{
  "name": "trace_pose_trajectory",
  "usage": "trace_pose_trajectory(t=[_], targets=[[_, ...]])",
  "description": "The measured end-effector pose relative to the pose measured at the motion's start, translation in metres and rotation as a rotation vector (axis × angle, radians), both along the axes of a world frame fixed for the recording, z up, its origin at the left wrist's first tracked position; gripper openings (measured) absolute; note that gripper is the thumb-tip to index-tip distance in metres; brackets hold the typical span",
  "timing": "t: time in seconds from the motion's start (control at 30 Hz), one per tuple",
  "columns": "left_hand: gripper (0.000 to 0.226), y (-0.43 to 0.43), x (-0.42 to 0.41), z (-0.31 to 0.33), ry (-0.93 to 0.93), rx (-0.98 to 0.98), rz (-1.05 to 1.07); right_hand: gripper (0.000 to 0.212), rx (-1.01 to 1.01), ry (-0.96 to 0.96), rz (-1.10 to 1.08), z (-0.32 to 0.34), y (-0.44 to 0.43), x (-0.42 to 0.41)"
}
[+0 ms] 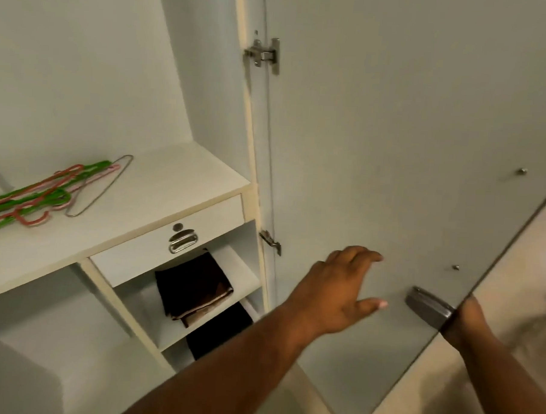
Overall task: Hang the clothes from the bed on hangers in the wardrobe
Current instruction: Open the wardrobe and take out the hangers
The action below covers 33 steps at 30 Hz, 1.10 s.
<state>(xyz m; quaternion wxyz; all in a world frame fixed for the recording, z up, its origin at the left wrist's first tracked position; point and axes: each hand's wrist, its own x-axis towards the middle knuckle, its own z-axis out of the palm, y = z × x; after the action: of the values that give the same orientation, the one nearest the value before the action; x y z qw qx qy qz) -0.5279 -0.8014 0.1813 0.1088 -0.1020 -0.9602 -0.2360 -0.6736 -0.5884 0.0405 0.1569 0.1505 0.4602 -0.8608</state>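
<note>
My left grip (343, 291) spreads open by the wardrobe door (393, 149), while my right grip (470, 312) lies behind its edge, hidden, so I cannot tell its state.

My left forearm (227, 358) and right forearm (502, 373) are both bare, uncovered from the wrists to the bottom edge of the frame. My left hand (340, 291), at lower centre, shows a short, pale thumbnail. Of my right hand (471, 312), at lower right, only the part by the wrist shows.
</note>
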Motion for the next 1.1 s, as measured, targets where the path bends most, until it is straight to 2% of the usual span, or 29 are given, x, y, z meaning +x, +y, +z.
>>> trace_pose_trajectory(t=[0.03, 0.07, 0.1, 0.13, 0.23, 0.37, 0.47, 0.5, 0.6, 0.73, 0.9, 0.97, 1.1], targets=[[0.068, 0.000, -0.003, -0.003, -0.010, -0.007, 0.000, 0.061, 0.129, 0.117, 0.047, 0.024, 0.008, -0.002], [0.068, 0.001, -0.006, -0.007, -0.022, -0.012, -0.001, 0.042, 0.069, 0.078, 0.113, 0.046, 0.012, 0.005], [0.067, 0.002, -0.008, -0.009, -0.037, -0.017, -0.002, 0.026, 0.159, 0.072, -0.003, 0.045, 0.017, -0.003], [0.066, 0.003, -0.009, -0.011, -0.055, -0.022, -0.001, 0.025, 0.157, 0.101, -0.068, 0.050, 0.016, -0.011], [0.065, 0.005, -0.012, -0.014, -0.102, -0.016, -0.002, 0.033, 0.288, 0.120, -0.210, 0.045, 0.018, -0.015], [0.062, -0.009, -0.006, -0.015, -0.104, -0.008, 0.029, 0.039, 0.621, 0.115, -0.284, 0.016, 0.010, 0.007], [0.061, -0.038, 0.006, -0.015, -0.097, -0.005, 0.104, 0.066, 0.863, -0.078, -0.138, -0.071, -0.009, 0.037], [0.060, -0.053, 0.012, -0.016, -0.095, -0.002, 0.134, 0.067, 0.890, -0.052, -0.012, -0.086, -0.034, 0.051], [0.060, -0.109, 0.035, -0.021, -0.063, 0.003, 0.237, 0.028, 0.873, 0.177, 0.330, -0.061, -0.129, 0.104], [0.059, -0.206, 0.075, -0.028, 0.035, 0.015, 0.385, 0.037, 0.797, 0.667, 0.572, -0.006, -0.257, 0.124], [0.053, -0.343, 0.140, -0.017, 0.157, 0.031, 0.588, 0.042, 0.729, 1.185, 0.651, 0.064, -0.412, 0.137], [0.054, -0.396, 0.168, -0.010, 0.208, 0.026, 0.684, 0.045, 0.716, 1.301, 0.654, 0.087, -0.472, 0.140], [0.049, -0.491, 0.231, -0.003, 0.252, 0.037, 0.888, 0.048, 0.725, 1.418, 0.689, 0.123, -0.590, 0.158]])
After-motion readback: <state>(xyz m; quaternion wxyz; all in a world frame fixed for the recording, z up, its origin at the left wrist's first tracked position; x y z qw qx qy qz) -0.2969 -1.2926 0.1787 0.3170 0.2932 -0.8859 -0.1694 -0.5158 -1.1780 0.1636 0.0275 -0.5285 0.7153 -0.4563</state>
